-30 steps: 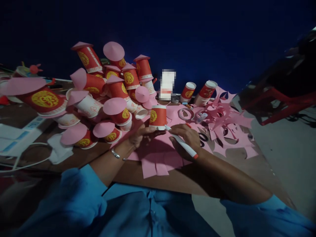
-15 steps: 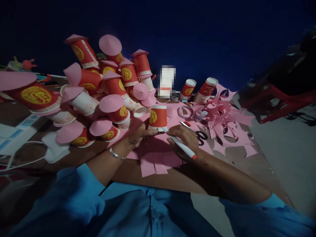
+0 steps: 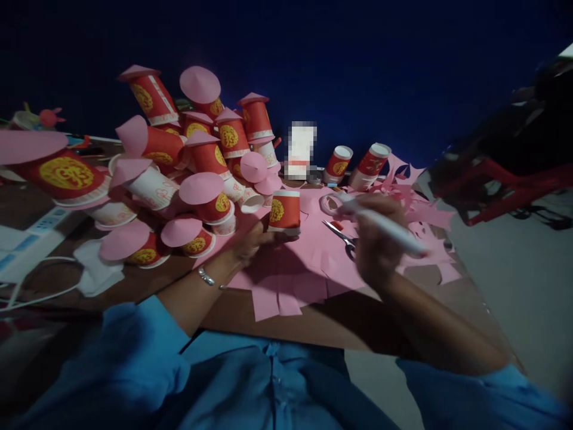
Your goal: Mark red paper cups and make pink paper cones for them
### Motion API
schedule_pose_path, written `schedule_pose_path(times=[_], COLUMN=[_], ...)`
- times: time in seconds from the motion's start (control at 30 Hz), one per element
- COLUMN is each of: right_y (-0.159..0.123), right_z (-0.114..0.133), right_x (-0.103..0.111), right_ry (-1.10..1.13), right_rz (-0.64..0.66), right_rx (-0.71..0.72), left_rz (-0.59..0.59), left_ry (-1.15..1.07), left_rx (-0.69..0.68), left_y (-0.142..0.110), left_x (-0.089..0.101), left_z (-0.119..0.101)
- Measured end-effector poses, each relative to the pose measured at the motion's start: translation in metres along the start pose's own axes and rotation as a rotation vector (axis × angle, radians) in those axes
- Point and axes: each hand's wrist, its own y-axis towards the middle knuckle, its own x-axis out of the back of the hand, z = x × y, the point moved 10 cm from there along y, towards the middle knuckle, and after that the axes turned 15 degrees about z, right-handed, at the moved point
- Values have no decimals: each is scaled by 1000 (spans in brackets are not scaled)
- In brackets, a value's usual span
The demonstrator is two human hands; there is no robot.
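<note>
My left hand (image 3: 254,242) is closed round the lower edge of a red paper cup (image 3: 286,212) with a yellow emblem; part of my fingers is hidden beneath it. The cup stands nearly upright over pink paper sheets (image 3: 286,295). In my right hand (image 3: 380,239), blurred by motion, is a white pen (image 3: 394,230) with a red end, raised to the right of the cup and apart from it. Scissors (image 3: 341,236) with black handles lie on the paper under my right hand. A roll of tape (image 3: 330,204) sits just behind them.
Several red and white cups with pink paper cones (image 3: 206,188) are heaped on the left. Two red cup stacks (image 3: 338,164) stand at the back, beside pink paper offcuts (image 3: 425,209). A power strip (image 3: 38,239) and white cable lie far left; a red chair (image 3: 496,188) stands right.
My right hand has lifted the pen off the cup's lower edge and swung it up and to the right, uncovering more of the scissors. My left hand keeps the cup in almost the same place.
</note>
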Motion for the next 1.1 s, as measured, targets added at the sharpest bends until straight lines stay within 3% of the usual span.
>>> schedule_pose_path(times=[0.13, 0.3, 0.53, 1.1], right_y=[-2, -4, -14, -15], right_z=[24, 3, 29, 25], right_x=[-43, -28, -49, -59], right_ry=[1, -83, -164, -185], right_rz=[179, 82, 170, 210], right_rx=[212, 14, 248, 225], left_rz=[-19, -13, -51, -58], left_ry=[-11, 30, 187, 180], left_rx=[-105, -51, 18, -7], left_y=[-1, 1, -3, -3], left_x=[8, -2, -3, -4], left_z=[-7, -9, -11, -11])
